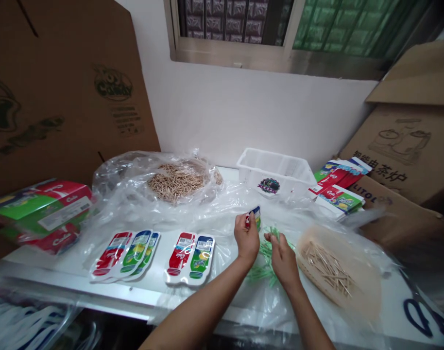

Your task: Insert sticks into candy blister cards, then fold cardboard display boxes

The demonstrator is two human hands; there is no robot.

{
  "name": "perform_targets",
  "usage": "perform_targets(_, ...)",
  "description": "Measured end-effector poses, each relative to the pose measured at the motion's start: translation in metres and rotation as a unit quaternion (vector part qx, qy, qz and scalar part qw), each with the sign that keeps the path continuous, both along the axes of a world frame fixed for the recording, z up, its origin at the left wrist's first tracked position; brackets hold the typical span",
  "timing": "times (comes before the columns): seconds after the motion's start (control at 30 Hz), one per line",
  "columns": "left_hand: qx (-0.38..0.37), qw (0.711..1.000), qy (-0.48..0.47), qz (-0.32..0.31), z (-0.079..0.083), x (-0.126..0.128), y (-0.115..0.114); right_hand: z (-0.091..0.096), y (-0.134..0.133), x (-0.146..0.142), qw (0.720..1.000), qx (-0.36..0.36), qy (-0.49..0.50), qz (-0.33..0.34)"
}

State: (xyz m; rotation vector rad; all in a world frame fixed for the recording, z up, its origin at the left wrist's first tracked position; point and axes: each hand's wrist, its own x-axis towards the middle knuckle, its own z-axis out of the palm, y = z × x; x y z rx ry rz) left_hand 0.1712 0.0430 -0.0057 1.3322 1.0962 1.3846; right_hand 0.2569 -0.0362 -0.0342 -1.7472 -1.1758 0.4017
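Two bare forearms are stretching in from the bottom edge over the white table (pixel 98 297), and both hands are working side by side. The left hand (pixel 247 239) is pinching a small red, blue and green printed packet (pixel 254 217) upright between thumb and fingertips, just above the clear plastic sheet (pixel 222 214) covering the tabletop. The right hand (pixel 284 260) is resting knuckles-up, fingers curled narrow onto a loose heap of thin green plastic sticks (pixel 260 273); whether it is gripping any, the view is not showing.

Counting now: five bottle-shaped printed packets are lying flat to the left, a fanned group of three (pixel 129 253) and a pair (pixel 191 256) beside it. Two heaps of pale wooden sticks are sitting out: a first heap (pixel 174 181) inside a crumpled clear bag (pixel 112 175) at the back, and a second heap (pixel 327 272) on a shallow beige tray (pixel 364 291) just right of the right hand. One white plastic basket (pixel 276 174) is standing behind the hands, with one stack of flat printed cartons (pixel 338 192) beside it and one wrapped red and green bundle (pixel 40 211) far left. Brown cardboard boxes (pixel 61 87) are hemming in both sides.
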Motion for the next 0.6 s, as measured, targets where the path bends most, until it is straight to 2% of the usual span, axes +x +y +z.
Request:
perform_targets(0.07,0.03,0.999,0.012,0.011,0.003,-0.004,0.003,0.0,-0.001,0.006,0.989,-0.012,-0.144,0.015)
perform_targets(0.13,0.058,0.998,0.03,0.012,0.006,-0.005,0.003,0.001,-0.002,0.007,0.958,-0.016,-0.279,0.064)
perform_targets(0.2,0.071,0.997,0.04,-0.001,0.007,-0.004,0.001,0.004,-0.002,0.003,0.933,-0.013,-0.336,0.128)
perform_targets(0.23,0.068,0.997,0.04,-0.01,0.007,-0.004,0.0,0.006,-0.002,0.001,0.935,-0.008,-0.318,0.154)
perform_targets(0.3,0.053,0.998,0.033,-0.017,0.007,-0.004,-0.003,0.012,0.0,-0.005,0.969,0.002,-0.185,0.165)
perform_targets(0.33,0.043,0.999,0.028,-0.012,0.006,-0.004,-0.004,0.016,0.001,-0.008,0.986,0.017,-0.077,0.146)
perform_targets(0.37,0.03,0.999,0.02,-0.002,0.005,-0.005,-0.005,0.02,0.003,-0.011,0.991,0.045,0.051,0.116)
perform_targets(0.4,0.016,1.0,0.009,0.008,0.003,-0.005,-0.007,0.024,0.005,-0.015,0.976,0.085,0.183,0.08)
perform_targets(0.43,0.0,1.0,-0.005,0.017,0.002,-0.005,-0.008,0.028,0.007,-0.021,0.942,0.133,0.306,0.046)
perform_targets(0.5,-0.035,0.998,-0.035,0.028,-0.001,-0.003,-0.013,0.034,0.01,-0.034,0.848,0.214,0.484,0.009)
perform_targets(0.53,-0.058,0.996,-0.059,0.027,-0.001,-0.003,-0.015,0.036,0.01,-0.042,0.813,0.23,0.535,0.002)
perform_targets(0.57,-0.082,0.992,-0.089,0.021,-0.001,-0.002,-0.018,0.036,0.01,-0.05,0.793,0.228,0.564,-0.003)
perform_targets(0.6,-0.106,0.987,-0.123,0.014,-0.001,-0.001,-0.021,0.036,0.009,-0.058,0.789,0.215,0.575,-0.009)
